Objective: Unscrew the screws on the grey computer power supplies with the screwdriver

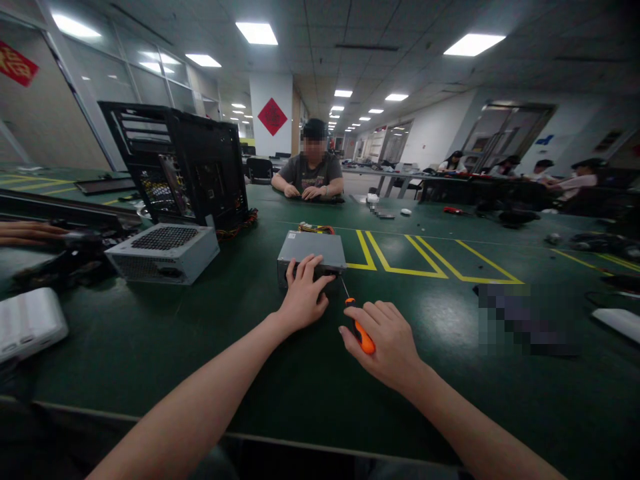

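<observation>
Right hand (387,340) fisted around orange-handled screwdriver (359,328), tip at grey metal power-supply box (312,256); left hand (303,297) flat on box, holding nothing. Dark green worktop (280,373), yellow floor-style markings (415,257), fluorescent-lit open workshop.

Left hand (303,297) on grey box (313,252)

Open black computer case (177,163), second power supply (165,252) beside.

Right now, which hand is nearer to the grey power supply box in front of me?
Left. The left hand rests on the grey power supply box; the right hand holds an orange screwdriver just off its near right corner.
</observation>
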`<state>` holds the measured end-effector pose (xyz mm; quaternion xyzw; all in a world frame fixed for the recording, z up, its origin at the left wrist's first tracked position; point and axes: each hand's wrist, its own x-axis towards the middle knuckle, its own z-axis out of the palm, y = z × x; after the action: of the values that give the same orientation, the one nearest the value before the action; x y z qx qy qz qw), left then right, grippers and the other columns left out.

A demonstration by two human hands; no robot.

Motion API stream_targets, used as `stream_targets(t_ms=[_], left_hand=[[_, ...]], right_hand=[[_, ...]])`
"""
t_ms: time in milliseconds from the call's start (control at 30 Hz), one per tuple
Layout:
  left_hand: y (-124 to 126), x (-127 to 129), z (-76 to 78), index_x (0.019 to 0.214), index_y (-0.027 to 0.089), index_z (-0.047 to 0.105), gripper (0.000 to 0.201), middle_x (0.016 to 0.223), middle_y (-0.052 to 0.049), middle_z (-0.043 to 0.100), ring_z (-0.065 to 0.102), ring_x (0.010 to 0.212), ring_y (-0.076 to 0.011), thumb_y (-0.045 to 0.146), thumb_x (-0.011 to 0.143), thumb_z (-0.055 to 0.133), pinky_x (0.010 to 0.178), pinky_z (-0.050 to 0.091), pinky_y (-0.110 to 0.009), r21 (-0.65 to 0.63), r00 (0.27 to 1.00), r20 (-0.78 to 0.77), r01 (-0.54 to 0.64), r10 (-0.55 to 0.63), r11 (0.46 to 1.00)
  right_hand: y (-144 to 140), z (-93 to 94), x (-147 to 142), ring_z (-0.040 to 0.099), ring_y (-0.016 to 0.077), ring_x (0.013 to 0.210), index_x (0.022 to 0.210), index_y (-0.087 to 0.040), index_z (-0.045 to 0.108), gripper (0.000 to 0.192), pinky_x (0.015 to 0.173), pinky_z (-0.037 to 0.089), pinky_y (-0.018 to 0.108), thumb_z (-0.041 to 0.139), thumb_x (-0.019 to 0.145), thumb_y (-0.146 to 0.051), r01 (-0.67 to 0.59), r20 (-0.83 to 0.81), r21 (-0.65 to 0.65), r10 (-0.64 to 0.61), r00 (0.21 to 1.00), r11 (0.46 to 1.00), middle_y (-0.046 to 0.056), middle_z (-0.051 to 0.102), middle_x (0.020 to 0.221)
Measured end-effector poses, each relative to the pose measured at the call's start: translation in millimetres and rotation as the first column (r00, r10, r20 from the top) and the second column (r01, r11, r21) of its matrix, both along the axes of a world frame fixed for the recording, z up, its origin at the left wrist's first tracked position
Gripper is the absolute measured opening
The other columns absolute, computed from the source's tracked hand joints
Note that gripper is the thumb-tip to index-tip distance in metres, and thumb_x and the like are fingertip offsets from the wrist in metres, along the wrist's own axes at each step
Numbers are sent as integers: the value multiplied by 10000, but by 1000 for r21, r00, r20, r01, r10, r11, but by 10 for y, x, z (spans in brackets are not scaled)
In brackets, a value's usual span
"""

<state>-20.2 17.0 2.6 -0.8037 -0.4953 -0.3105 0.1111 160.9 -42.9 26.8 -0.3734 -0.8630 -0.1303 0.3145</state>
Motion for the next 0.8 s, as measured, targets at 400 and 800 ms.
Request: stream_targets(t_ms=[400,800], left_hand=[[-2,16,6,1144,255,544,435,1379,-85,332,208,1317,-289,189,714,547,1075,66,-535,-4,1000,15,-7,7,1000],[-6,0,21,1129,269,587,427,1392,-84,307,197,1313,-304,180,713,552,1062,72,-553,-10,999,27,27,-27,1000]], right_hand=[[-9,-42,-26,428,175,733,896,-172,599,195,665,335,294,520,737,-253,11,89,-47,-7,996,999,55,528,796],[-9,-34,-33,443,164,705,891,-166,603,216,652,332,289,498,810,-337,-10,60,-31,11,998,999,49,540,771]])
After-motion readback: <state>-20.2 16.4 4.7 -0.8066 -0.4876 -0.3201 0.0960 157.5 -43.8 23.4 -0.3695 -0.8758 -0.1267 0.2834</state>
